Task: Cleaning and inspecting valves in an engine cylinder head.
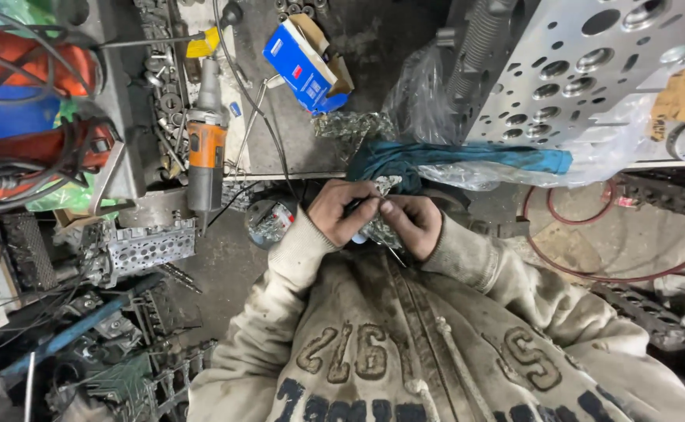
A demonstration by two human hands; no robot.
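At centre frame, left hand (341, 212) and right hand (411, 223) curled together, fingertips pinching crinkled clear plastic wrap (380, 228) below a teal rag (452, 160).

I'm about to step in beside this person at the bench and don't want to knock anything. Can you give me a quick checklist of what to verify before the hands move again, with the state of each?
1. Both hands on the work: left hand and right hand meet on a small crinkly clear packet: ok.
2. Grip firm: fingers cover it: cannot tell.
3. Orange grinder lies flat on the bench, apart from the hands: ok.
4. Grinder switched off: cannot tell.
5. Grey cylinder head rests fully on the bench: cannot tell, its base is hidden by plastic.
6. Blue box lies open, away from the edge: ok.
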